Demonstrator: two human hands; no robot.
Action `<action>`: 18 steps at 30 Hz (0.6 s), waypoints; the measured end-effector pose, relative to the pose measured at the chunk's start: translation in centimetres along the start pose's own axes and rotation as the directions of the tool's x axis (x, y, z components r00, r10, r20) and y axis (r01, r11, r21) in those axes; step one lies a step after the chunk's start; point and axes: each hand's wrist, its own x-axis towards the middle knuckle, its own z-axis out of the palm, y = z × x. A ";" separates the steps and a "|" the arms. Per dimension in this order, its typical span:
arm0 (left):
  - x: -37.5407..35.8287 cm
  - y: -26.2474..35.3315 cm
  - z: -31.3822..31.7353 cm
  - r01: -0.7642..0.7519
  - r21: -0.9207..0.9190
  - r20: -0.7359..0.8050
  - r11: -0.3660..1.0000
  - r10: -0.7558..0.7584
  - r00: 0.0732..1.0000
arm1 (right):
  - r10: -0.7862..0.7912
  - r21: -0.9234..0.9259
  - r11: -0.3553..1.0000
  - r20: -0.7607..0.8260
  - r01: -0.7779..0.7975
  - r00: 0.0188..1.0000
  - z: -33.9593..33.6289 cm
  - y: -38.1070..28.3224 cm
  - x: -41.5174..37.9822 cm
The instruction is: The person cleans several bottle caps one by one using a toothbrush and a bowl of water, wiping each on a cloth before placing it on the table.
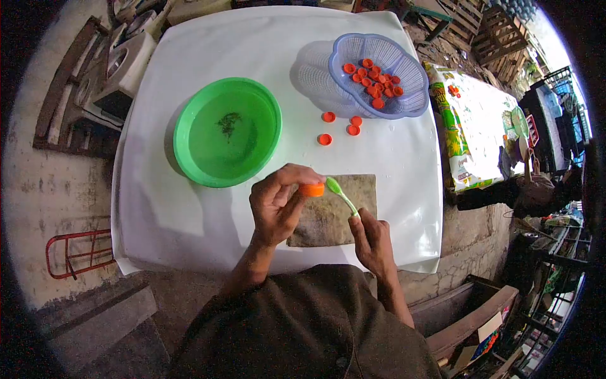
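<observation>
Between the thumb and fingers of my left hand (278, 205) is an orange cap (312, 189), held above a brown cloth (334, 218) on the white table. My right hand (374, 243) grips the handle of a green brush (341, 193), whose head is close to the right side of the cap. Whether brush and cap touch is hard to tell. Beyond the hands, several orange caps (324, 139) lie loose on the table. A blue-purple basket (413, 104) at the back right holds several more caps.
A green basin (271, 136) with liquid and dark bits in it stands on the left of the white table (189, 234). Past the right edge is another surface with a printed sheet (486, 120). A red metal frame (79, 252) is at the lower left.
</observation>
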 end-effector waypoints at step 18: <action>0.5 0.4 0.2 -0.071 0.301 0.035 0.951 0.064 0.997 | 0.130 0.050 0.990 0.021 -0.131 0.991 0.2 -1.1 0.5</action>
